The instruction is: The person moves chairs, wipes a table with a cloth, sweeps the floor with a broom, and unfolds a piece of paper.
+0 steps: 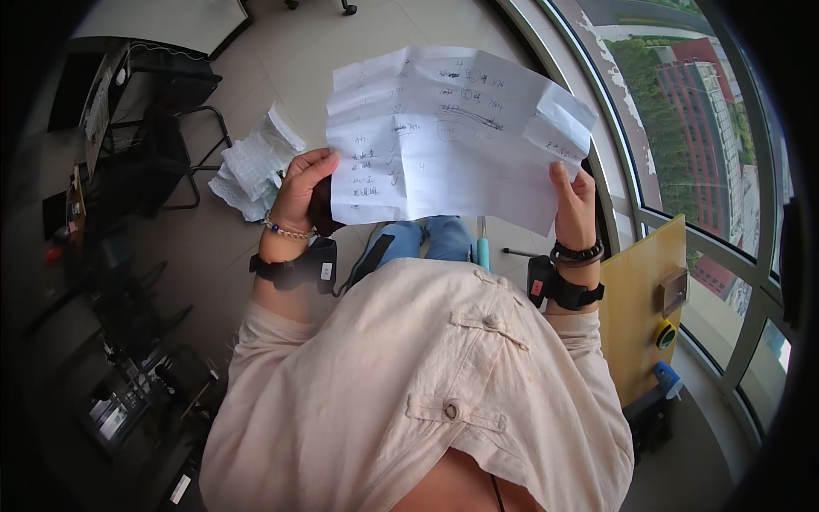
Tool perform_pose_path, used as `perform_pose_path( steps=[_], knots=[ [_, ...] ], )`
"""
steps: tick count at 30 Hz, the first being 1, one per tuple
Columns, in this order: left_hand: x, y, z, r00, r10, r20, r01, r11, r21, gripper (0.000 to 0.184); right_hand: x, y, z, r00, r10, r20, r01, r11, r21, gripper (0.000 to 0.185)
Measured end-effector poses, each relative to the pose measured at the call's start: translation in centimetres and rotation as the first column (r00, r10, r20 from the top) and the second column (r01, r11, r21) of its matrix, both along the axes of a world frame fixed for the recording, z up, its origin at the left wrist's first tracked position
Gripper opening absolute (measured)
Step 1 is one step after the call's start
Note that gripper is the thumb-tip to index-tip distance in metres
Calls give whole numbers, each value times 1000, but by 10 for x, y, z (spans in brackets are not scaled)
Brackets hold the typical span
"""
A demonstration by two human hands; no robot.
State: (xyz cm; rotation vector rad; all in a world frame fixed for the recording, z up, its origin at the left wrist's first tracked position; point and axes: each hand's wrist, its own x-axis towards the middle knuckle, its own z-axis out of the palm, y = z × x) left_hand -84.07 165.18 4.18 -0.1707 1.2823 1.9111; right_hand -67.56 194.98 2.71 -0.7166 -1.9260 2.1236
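Note:
A creased white sheet of paper [478,162] is spread out in front of me, held up by both sides. Handwriting, tick marks and crossed-out lines cover parts of it. My left hand [300,192] pinches its left edge, thumb on the face of the sheet and the fingers behind. At the right edge, my right hand [575,205] grips the paper with the thumb in front. The upper right corner is folded over toward me. Each wrist wears a bracelet and a black strap.
White crumpled plastic packaging [256,162] lies on the floor to the left, beside a black chair [162,154]. On the right, a wooden board or tabletop [640,307] bears a roll of tape [665,334] and a blue-and-white item [668,380]. Large windows [682,128] line the right.

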Motion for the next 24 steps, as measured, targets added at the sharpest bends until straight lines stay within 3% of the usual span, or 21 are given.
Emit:
perform_pose_path(
  steps=[1,4,8,20,24],
  knots=[
    [0,0,3,999,-14,-33,13,1000,-28,15,-6,-2,6,997,-81,-3,81,993,-80,28],
    [-1,-4,5,997,-19,-79,15,998,-53,13,-5,10,1,985,-152,79,160,981,-110,29],
    [-3,-11,-2,997,13,-71,-18,998,-67,12,5,17,-1,992,-120,47,127,973,-191,36],
    [-7,-4,-13,999,30,-46,-35,995,-96,10,2,7,23,986,-167,8,167,986,25,46],
    [-6,-8,-14,997,36,-69,-44,992,-115,12,7,14,18,992,-107,63,114,986,-121,44]
  ],
)
